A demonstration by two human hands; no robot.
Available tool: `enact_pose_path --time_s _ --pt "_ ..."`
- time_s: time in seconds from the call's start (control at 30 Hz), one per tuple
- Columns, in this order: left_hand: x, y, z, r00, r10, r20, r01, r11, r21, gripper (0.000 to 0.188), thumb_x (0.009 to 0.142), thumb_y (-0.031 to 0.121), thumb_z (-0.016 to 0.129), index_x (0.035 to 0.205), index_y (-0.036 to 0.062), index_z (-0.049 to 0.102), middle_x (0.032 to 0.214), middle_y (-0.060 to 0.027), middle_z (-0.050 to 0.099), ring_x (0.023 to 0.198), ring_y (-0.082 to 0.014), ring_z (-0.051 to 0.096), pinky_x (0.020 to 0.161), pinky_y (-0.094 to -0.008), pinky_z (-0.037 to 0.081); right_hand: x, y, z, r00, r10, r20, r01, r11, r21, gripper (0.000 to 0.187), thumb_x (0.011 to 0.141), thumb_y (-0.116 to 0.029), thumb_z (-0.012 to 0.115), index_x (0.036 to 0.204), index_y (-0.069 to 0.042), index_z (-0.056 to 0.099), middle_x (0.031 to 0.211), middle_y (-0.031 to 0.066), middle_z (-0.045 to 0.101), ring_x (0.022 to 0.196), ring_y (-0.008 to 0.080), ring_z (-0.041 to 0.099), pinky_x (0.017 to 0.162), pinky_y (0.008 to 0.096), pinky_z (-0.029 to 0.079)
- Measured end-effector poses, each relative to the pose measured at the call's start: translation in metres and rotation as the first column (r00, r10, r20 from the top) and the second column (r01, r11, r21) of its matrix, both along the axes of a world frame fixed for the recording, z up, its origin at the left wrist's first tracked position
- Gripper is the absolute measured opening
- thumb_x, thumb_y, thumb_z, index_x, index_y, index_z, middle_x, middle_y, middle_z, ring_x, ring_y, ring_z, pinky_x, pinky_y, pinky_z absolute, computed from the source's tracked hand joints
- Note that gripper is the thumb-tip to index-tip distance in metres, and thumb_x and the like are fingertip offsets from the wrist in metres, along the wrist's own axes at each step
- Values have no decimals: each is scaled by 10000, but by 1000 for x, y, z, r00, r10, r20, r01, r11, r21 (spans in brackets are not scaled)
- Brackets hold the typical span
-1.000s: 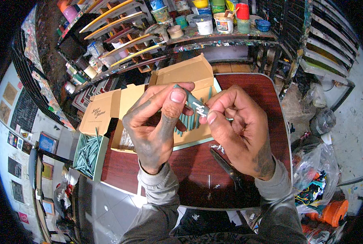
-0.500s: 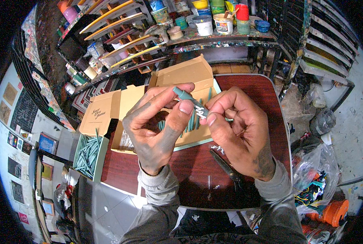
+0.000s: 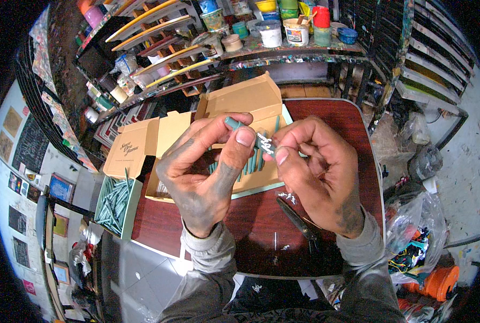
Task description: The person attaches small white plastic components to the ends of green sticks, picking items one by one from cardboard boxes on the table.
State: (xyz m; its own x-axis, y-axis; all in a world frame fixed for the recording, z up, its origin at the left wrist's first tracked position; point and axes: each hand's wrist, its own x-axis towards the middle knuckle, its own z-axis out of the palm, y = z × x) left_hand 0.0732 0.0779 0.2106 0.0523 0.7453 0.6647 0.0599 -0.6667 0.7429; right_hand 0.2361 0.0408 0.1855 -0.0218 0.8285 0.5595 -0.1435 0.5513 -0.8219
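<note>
My left hand [image 3: 207, 167] pinches a slim teal pen-like stick [image 3: 232, 123] between thumb and fingers, its blunt end sticking out past the thumb. White lettering [image 3: 265, 143] shows along the stick's other part, between the hands. There my right hand [image 3: 318, 172] is closed, thumb and forefinger pinching at the stick's lower right end; its other fingers are curled. Behind the hands, an opened cardboard box [image 3: 240, 99] holds several similar teal sticks [image 3: 277, 124], partly hidden by my fingers.
Left of the table, a pale green box [image 3: 127, 229] is full of pointed teal sticks. A black-handled tool [image 3: 299, 220] and white scraps [image 3: 285, 247] lie on the dark red table [image 3: 250, 258]. Paint tubs [image 3: 269, 35] line the back shelf; a clear plastic bag [image 3: 417, 231] stands at right.
The stick has shifted slightly left and down with my left hand, and its left thumb now covers more of its middle. My right hand keeps its pinch almost in place.
</note>
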Motion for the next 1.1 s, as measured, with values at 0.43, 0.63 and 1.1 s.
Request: enact_pose_path --time_s 0.43,0.63,1.1 --pt "-1 -2 4 977 -185 104 193 979 -72 235 929 90 707 1110 -61 713 990 -139 717 778 -139 694 626 -238 564 -2 -1 1 994 -107 12 106 991 83 126 941 -110 635 967 -22 550 859 71 634 787 138 640 723 300 520" --pt "-2 -5 5 980 -154 124 169 978 -124 271 928 124 722 1133 -52 713 939 -137 735 739 -141 696 628 -244 567 -1 1 2 992 -119 28 115 986 118 123 943 -118 635 965 -26 556 872 67 627 803 132 627 742 301 514" --pt "-4 1 3 991 -128 44 130 991 -42 239 951 142 701 1097 -44 735 927 -132 746 724 -121 677 617 -226 537 1 -4 4 994 -82 74 77 995 65 123 944 -109 632 977 -30 545 895 59 597 832 128 599 758 282 486"
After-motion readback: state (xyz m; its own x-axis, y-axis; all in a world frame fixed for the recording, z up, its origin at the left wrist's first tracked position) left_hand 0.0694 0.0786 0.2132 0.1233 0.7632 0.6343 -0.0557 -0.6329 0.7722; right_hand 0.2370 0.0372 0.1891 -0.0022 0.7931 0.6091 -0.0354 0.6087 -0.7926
